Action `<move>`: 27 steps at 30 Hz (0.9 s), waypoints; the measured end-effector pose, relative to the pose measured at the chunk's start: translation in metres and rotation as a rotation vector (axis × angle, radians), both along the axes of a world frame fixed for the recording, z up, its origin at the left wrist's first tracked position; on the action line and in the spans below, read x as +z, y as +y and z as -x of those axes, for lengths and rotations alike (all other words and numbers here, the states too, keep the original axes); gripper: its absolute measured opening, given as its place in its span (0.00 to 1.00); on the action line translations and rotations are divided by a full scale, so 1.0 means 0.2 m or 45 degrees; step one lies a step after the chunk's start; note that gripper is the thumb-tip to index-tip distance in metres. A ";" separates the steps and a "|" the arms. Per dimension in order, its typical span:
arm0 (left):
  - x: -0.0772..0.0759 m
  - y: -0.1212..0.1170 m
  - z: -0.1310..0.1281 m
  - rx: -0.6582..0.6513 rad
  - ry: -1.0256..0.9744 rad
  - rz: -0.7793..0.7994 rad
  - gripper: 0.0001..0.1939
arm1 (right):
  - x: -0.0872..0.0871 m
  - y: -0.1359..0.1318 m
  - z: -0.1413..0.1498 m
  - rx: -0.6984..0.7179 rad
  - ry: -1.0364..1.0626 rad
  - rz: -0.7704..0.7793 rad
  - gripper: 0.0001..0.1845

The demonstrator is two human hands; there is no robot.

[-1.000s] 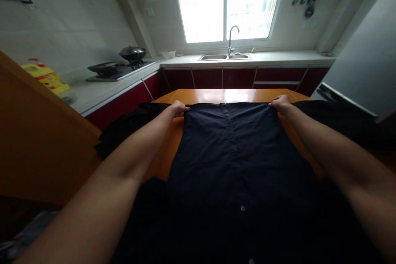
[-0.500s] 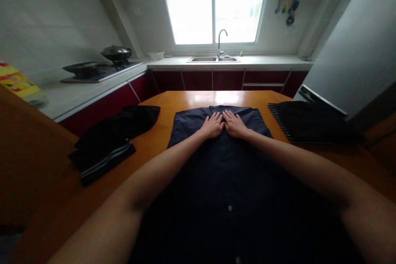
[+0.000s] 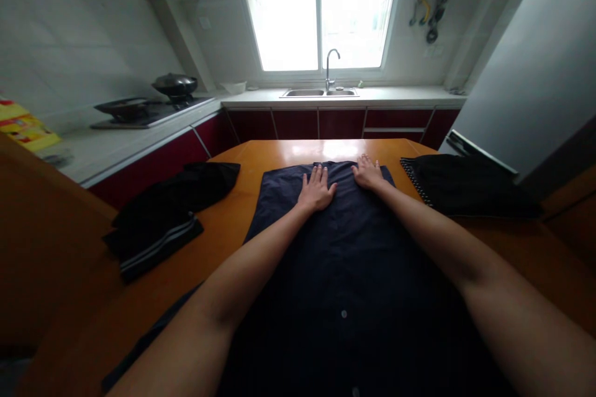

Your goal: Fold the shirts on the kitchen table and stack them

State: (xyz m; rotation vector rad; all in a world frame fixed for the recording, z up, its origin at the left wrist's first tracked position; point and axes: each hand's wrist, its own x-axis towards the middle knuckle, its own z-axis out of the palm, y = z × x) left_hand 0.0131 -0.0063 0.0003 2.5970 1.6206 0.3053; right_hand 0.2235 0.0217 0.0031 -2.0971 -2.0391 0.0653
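A dark navy buttoned shirt (image 3: pixel 347 260) lies spread over the wooden table, its far edge near the table's far end. Two pale buttons show down its front, and my forearms cover parts of its sides. My left hand (image 3: pixel 317 189) rests flat on the cloth near the far edge, fingers spread. To the right of it, my right hand (image 3: pixel 367 172) lies palm down at the shirt's far right part, fingers stretched out. Neither hand grips anything.
Black folded clothing with white stripes (image 3: pixel 161 242) lies on the table (image 3: pixel 223 217) at the left. Another black folded garment (image 3: pixel 470 186) with a dotted edge lies at the right, beside the fridge (image 3: pixel 526 68). Behind are a sink (image 3: pixel 305 93) and a stove with a wok (image 3: pixel 174 84).
My hands have moved apart. The right one slid right and away from me to the shirt's far edge, while the left stayed near the middle with its fingers spreading.
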 end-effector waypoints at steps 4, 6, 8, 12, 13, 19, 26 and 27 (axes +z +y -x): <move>0.00 0.00 0.00 0.051 0.026 0.065 0.38 | -0.04 -0.08 0.17 0.314 -0.013 -0.011 0.32; 0.00 0.01 0.00 0.037 0.041 0.090 0.36 | -0.05 -0.09 0.22 0.464 -0.027 0.041 0.32; 0.00 0.01 0.00 0.041 0.038 0.078 0.35 | -0.05 -0.07 0.24 0.491 -0.030 0.071 0.31; 0.01 0.00 -0.01 0.049 0.033 0.083 0.36 | -0.03 0.04 0.21 0.347 -0.012 0.076 0.32; 0.00 0.00 -0.01 0.049 0.031 0.082 0.36 | -0.03 0.06 0.21 0.306 -0.006 0.072 0.32; -0.02 0.00 -0.01 0.104 -0.024 -0.048 0.33 | -0.03 0.08 0.29 0.319 0.001 0.018 0.33; -0.05 0.08 -0.01 0.183 -0.016 0.043 0.33 | -0.06 0.07 0.34 0.385 0.003 0.065 0.32; -0.05 0.10 -0.01 0.172 -0.013 0.058 0.33 | -0.06 0.07 0.35 0.363 0.007 0.060 0.33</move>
